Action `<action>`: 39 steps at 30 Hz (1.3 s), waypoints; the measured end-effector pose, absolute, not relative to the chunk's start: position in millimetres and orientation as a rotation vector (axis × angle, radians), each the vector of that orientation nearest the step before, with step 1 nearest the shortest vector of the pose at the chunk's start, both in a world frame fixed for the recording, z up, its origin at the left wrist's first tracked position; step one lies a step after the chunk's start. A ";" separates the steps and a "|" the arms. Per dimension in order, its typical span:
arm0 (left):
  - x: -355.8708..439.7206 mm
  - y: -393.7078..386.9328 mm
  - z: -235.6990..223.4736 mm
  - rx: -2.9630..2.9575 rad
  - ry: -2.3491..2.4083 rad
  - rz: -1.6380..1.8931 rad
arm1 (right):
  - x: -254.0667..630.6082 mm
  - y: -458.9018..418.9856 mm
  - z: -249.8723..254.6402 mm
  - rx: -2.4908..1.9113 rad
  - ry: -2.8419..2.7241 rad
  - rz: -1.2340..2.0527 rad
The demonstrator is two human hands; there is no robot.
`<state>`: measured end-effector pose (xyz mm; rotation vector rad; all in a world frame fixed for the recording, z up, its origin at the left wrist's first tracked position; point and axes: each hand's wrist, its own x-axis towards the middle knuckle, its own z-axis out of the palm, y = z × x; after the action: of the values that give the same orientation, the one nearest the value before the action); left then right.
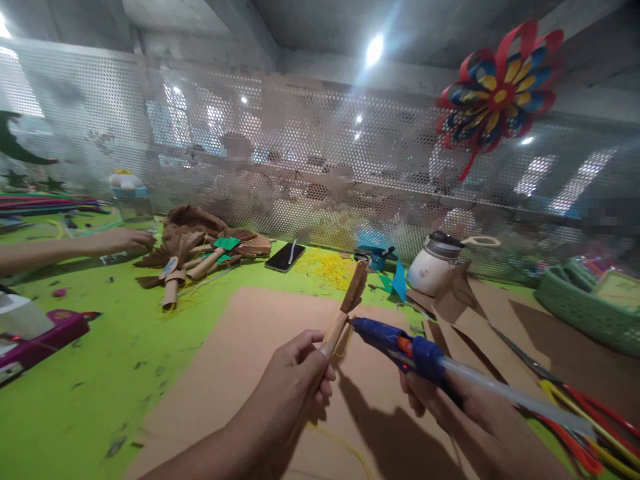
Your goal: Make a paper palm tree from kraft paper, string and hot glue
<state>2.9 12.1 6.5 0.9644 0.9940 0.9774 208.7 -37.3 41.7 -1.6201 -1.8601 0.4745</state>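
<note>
Craft workshop: green counter (165,347) bears brown paper sheets (240,347), scissors (537,370), yellow shreds (327,267) and a blue glue gun (400,343). Perforated metal screen (310,140) behind; concrete ceiling (320,33) above; paper flower (500,97) hangs at upper right.

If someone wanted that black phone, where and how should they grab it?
Probably by both long edges of the phone, pinched from above toward its near end: it lies flat, and a pale strip crosses its right side farther back.
</note>
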 end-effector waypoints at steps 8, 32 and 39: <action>2.7 15.5 4.0 1.008 0.991 0.975 | 214.0 -38.1 38.5 -1.670 -1.928 0.482; -2.7 19.1 1.8 0.960 0.893 0.979 | 218.2 -39.4 35.8 -1.761 -2.048 0.541; -2.6 19.1 7.9 0.951 0.902 1.005 | 221.9 -40.3 27.8 -1.820 -2.024 0.585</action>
<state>-2.6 19.1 7.9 0.9508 0.9023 1.0049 221.9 -40.3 27.8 -1.8204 -2.0243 0.5846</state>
